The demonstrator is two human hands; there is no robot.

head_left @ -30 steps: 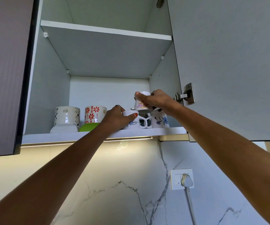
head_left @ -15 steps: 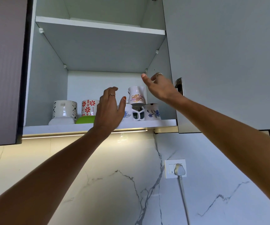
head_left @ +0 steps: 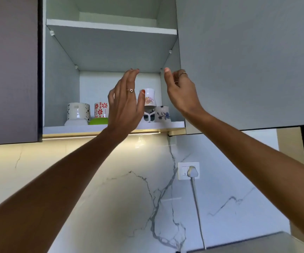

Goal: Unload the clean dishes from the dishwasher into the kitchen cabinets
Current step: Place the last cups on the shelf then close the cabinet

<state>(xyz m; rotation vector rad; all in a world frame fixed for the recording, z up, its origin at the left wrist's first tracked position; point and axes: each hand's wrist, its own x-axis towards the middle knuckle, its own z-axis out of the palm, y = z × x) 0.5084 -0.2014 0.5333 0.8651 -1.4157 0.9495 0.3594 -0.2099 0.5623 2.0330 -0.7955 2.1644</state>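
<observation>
Inside the open wall cabinet, the bottom shelf (head_left: 85, 129) carries a row of mugs. A white mug with an orange paisley print (head_left: 149, 97) sits stacked on top of a blue-flowered mug (head_left: 162, 114) and another mug partly hidden by my left hand. Further left stand a red-flowered mug (head_left: 101, 109) and a white mug with black marks (head_left: 78, 110). My left hand (head_left: 124, 105) is raised in front of the shelf, fingers straight, holding nothing. My right hand (head_left: 179, 92) hovers by the inner edge of the open door (head_left: 247, 61), fingers loosely curled, empty.
A green object (head_left: 98, 121) and a white one (head_left: 76, 122) lie under the left mugs. The upper shelf (head_left: 111, 27) shows nothing on it. A dark closed door (head_left: 10, 70) is to the left. A wall socket with a plug (head_left: 189, 170) sits on the marble backsplash below.
Both hands let go of the mugs they held a second ago and drew back from the shelf. They have risen higher, fingers spread, and the paisley mug stays stacked.
</observation>
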